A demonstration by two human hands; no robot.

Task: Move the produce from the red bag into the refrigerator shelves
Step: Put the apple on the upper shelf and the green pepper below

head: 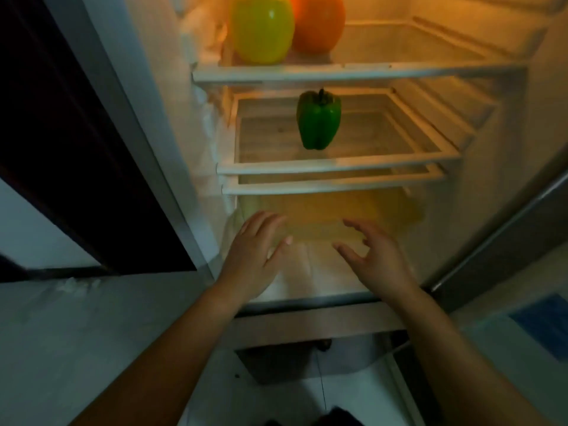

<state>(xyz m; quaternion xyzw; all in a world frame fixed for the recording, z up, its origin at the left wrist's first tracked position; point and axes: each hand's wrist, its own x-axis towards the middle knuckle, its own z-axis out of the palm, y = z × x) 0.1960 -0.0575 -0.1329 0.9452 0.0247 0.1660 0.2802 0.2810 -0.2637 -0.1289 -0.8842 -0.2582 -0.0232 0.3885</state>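
The refrigerator stands open in front of me. A yellow pepper (262, 29) and an orange pepper (319, 21) sit side by side at the left of the top shelf (353, 73). A green pepper (319, 119) stands alone on the middle shelf (338, 166). My left hand (256, 256) and my right hand (373, 256) reach toward the bottom of the fridge, fingers spread and holding nothing, just in front of a yellowish clear drawer (332, 213). The red bag is out of view.
A third shelf rail (332, 186) lies just under the middle shelf. The fridge's left wall (184, 118) and a dark door frame (76, 149) border the left. The fridge door edge (507, 229) runs along the right. A grey box (307, 361) sits on the floor below.
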